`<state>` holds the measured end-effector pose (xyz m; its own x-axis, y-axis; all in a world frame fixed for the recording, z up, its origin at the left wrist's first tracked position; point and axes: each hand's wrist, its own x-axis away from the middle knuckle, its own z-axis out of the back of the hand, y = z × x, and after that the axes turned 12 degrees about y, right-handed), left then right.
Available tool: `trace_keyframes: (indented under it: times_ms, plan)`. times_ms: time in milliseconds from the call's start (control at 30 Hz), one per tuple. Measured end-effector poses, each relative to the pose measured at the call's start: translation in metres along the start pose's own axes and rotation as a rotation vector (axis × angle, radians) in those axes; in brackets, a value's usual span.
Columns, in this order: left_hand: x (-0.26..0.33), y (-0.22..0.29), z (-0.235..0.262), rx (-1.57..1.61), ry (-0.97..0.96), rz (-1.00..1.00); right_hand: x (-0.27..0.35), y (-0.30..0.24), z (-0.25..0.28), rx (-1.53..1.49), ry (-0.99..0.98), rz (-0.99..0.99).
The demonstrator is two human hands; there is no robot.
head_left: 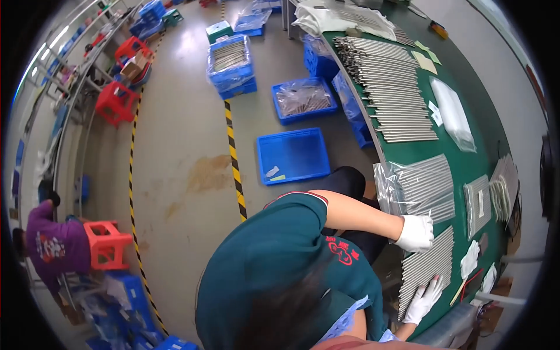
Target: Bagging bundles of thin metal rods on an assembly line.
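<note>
Rods [431, 256] lie rowed at the table's [466, 169] near edge. My right hand [423, 300] presses flat, fingers spread; my left hand [415, 233] is curled, its hold unclear. I'd press evenly, keeping ends flush.

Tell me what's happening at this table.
A person in a green shirt and white gloves leans over the green table. One gloved hand rests at the edge of a clear bag of metal rods; the other gloved hand lies flat on a loose row of rods. Blue bins stand on the floor.
</note>
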<state>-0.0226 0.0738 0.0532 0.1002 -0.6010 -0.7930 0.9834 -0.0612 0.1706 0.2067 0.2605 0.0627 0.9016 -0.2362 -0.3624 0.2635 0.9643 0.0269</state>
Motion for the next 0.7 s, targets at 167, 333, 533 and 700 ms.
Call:
trace_keyframes:
  times_ms: [167,333,533,700]
  plan:
    - [0.005,-0.007,-0.001,-0.031,0.040,0.020,-0.041,-0.017,0.015,-0.179,0.134,0.058]
    - [0.001,-0.007,-0.006,0.006,0.008,0.001,-0.083,-0.076,0.119,-0.532,0.551,0.192]
    - [0.006,-0.012,-0.002,-0.039,0.017,0.016,-0.095,-0.040,0.151,-0.758,0.735,0.524]
    - [0.001,-0.006,-0.007,-0.003,0.029,-0.019,-0.085,-0.038,0.169,-0.890,0.881,0.604]
